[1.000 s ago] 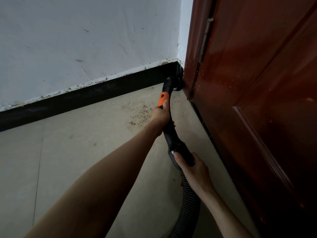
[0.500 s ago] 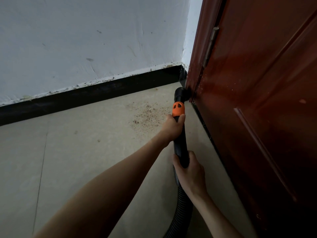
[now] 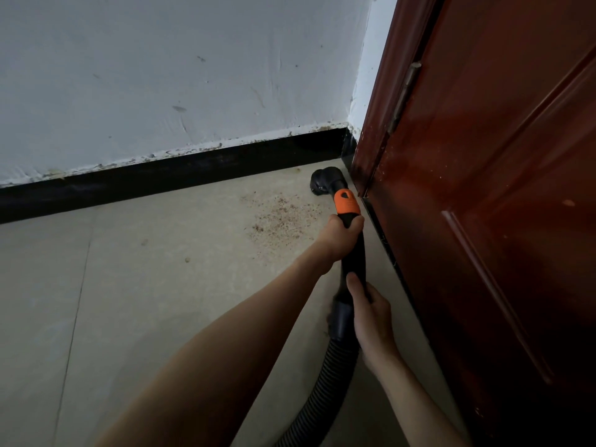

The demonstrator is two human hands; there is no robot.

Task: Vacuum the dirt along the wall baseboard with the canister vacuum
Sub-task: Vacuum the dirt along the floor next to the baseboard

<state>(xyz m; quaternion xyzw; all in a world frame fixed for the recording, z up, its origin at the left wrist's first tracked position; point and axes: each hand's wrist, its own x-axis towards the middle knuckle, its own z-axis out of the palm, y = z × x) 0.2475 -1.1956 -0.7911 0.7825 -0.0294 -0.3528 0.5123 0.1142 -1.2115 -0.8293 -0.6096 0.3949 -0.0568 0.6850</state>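
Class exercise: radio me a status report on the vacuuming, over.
Left hand and right hand both grip the wand. Nozzle on floor in corner, by baseboard. Dirt left of nozzle, not yet picked up. Door close on right.

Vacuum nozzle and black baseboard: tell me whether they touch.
Apart. The head view shows bare floor between the nozzle and the baseboard.

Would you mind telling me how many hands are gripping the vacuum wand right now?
2. The left hand grips the wand just below its orange collar; the right hand holds it lower, where the ribbed hose joins.
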